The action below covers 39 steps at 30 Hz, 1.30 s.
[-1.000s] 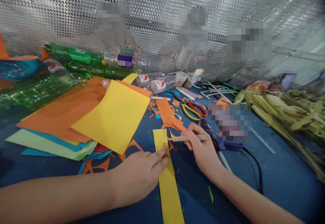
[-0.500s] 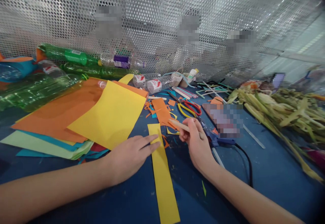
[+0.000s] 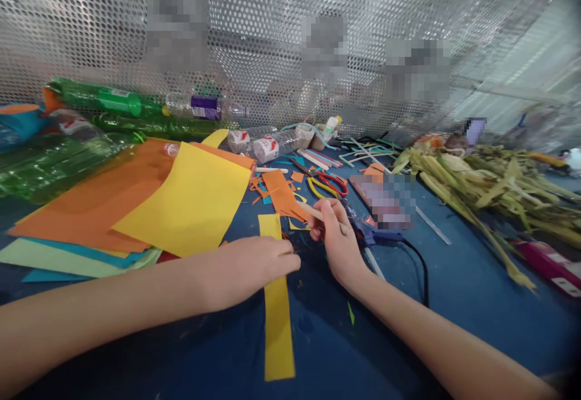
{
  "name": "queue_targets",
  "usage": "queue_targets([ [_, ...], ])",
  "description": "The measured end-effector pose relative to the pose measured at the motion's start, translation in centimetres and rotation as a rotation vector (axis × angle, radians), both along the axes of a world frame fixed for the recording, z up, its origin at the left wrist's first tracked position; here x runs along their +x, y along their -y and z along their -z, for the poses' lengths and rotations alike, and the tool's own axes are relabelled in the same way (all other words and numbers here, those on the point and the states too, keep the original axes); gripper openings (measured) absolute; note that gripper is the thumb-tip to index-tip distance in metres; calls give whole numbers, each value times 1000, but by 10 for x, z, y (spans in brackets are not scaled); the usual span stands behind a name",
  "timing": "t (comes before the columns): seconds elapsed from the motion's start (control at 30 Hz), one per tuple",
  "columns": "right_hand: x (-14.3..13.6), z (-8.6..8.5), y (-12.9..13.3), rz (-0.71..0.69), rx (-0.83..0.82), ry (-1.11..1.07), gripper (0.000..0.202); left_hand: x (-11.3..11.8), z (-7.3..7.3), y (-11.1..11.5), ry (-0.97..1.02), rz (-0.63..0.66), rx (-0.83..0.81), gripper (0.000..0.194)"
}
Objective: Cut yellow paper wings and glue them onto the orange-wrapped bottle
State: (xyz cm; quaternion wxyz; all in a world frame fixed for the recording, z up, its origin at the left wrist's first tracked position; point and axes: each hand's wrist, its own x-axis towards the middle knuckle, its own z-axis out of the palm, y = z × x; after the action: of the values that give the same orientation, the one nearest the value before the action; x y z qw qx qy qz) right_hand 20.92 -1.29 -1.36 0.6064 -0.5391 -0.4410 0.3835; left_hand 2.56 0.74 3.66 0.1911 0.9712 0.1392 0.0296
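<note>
A long yellow paper strip [image 3: 279, 339] lies lengthwise on the blue table in front of me. My left hand [image 3: 258, 265] reaches across it, its fingers curled closed over the strip's right edge; the fingertips are partly hidden. In my right hand [image 3: 336, 236] a pale, pointed, pencil-like stick [image 3: 308, 208] is pinched, its tip pointing up and left. That tip is by an orange paper piece [image 3: 280, 191]. Left of the strip, a large yellow sheet [image 3: 190, 200] rests on an orange sheet [image 3: 104, 188] and other coloured paper.
Green plastic bottles [image 3: 68, 164] and clear bottles [image 3: 275, 144] line the back. Scissors or pliers with red and yellow handles [image 3: 333, 185], a phone [image 3: 376, 200] and a blue corded tool [image 3: 381, 235] lie near my right hand. Dried husks [image 3: 476, 188] are piled right, by a magenta object [image 3: 547, 261].
My left hand's fingers have gone from stretched flat on the strip to curled over its edge. The strip's near end has swung slightly left. My right hand keeps hold of the stick.
</note>
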Motion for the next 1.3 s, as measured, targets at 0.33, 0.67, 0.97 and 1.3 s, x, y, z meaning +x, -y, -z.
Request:
queue_targets([
  [0.33,-1,-3,1,-31,-11,12,26,-17,-15,-16,17,43,-205,37],
  [0.67,-1,-1,1,-83,-23,66,27,-18,8,13,-117,-1,80,27],
  [0.97,-3,-4,3,-55,-14,16,25,-11,-26,-3,39,10,-128,13],
  [1.3,-3,-7,5,-41,129,-58,21,1,3,-16,351,-721,-823,25],
])
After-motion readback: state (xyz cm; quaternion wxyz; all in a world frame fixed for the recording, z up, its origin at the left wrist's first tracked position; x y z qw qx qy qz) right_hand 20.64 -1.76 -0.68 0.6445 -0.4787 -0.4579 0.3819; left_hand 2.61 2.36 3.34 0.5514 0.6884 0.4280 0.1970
